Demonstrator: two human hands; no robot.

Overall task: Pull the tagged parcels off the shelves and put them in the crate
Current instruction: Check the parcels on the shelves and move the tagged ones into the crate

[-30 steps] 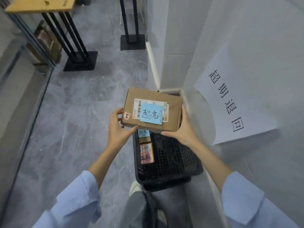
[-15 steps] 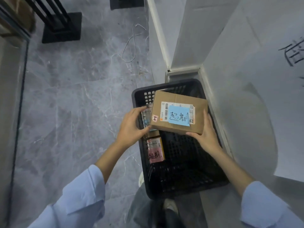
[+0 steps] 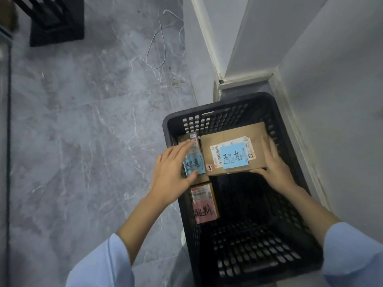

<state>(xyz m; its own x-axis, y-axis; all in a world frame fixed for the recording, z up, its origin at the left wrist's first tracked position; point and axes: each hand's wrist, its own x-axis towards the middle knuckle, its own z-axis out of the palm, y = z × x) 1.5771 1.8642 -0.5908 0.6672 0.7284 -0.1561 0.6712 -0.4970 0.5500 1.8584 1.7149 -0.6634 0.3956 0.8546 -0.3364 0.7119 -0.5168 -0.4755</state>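
A black plastic crate point(image 3: 217, 106) stands on the floor against the wall. Inside it, at the far end, lies a brown cardboard parcel point(image 3: 211, 146) with a blue handwritten tag point(image 3: 234, 157) over its shipping label. My right hand point(image 3: 275, 164) grips the parcel's near right corner, fingers along its side and thumb at the near edge. My left hand point(image 3: 172, 172) is off that parcel, its fingers straight, over a smaller blue-tagged parcel point(image 3: 195, 164) at the crate's left wall. A parcel with a pink tag point(image 3: 204, 204) lies nearer me in the crate.
Grey marbled floor tiles point(image 3: 83, 141) stretch to the left. A white cable point(image 3: 157, 48) loops on the floor beyond the crate. A black stand base point(image 3: 57, 23) sits at the top left. The grey wall point(image 3: 331, 100) and its white skirting run close along the crate's right side.
The brown parcel went down from above the crate to its far end. My left hand let go of it and now lies flat over the smaller parcel. The view tilted down.
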